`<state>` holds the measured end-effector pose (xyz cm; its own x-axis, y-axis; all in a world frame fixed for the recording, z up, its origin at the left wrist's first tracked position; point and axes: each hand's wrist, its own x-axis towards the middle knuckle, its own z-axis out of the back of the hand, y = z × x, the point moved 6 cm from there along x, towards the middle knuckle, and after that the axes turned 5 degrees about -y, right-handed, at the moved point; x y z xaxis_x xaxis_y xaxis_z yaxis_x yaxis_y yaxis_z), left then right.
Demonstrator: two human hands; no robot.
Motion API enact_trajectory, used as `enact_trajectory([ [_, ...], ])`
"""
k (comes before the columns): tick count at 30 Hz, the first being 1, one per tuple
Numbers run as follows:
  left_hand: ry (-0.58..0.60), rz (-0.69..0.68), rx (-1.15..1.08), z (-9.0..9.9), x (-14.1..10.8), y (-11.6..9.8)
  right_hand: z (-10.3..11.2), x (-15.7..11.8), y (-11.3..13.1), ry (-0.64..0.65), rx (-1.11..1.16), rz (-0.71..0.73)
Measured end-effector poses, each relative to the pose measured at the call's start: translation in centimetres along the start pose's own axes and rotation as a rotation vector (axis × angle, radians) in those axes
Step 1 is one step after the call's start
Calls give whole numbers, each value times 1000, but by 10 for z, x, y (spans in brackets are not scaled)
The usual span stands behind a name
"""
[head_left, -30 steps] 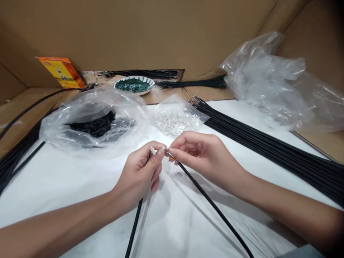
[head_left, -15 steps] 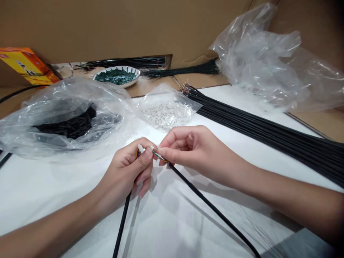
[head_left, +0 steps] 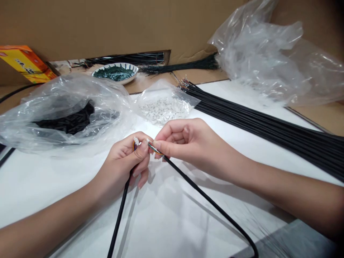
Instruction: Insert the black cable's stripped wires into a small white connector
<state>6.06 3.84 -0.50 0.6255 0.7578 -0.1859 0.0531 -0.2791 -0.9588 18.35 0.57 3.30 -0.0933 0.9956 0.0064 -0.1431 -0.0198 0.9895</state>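
Observation:
My left hand (head_left: 126,161) and my right hand (head_left: 182,141) meet above a white table surface. The left thumb and fingers pinch a small white plastic connector (head_left: 137,141) with a black sheathed cable (head_left: 120,218) running down out of that fist. Thin coloured wires (head_left: 154,147) are pinched between the right thumb and forefinger, and a second black cable end (head_left: 209,200) leaves that hand toward the lower right. A tiny white piece (head_left: 147,141) sits between my hands. My fingers hide most of the wire ends.
Left stands a clear plastic bag (head_left: 64,122) of black pieces. Ahead lie a small bag of white connectors (head_left: 163,107) and a plate of green bits (head_left: 114,72). A bundle of black cables (head_left: 255,122) spreads rightward under crumpled plastic film (head_left: 258,53). Cardboard walls surround everything.
The whole scene has shifted up and left in the picture as my head moved. Both hands keep their pinch on the wires, with little change between them.

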Motion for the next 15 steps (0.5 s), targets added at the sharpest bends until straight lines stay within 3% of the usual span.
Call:
enact_trajectory([
  [15,29,-15,16,-2,-1,-1,3,1,4,-16,-124,49],
])
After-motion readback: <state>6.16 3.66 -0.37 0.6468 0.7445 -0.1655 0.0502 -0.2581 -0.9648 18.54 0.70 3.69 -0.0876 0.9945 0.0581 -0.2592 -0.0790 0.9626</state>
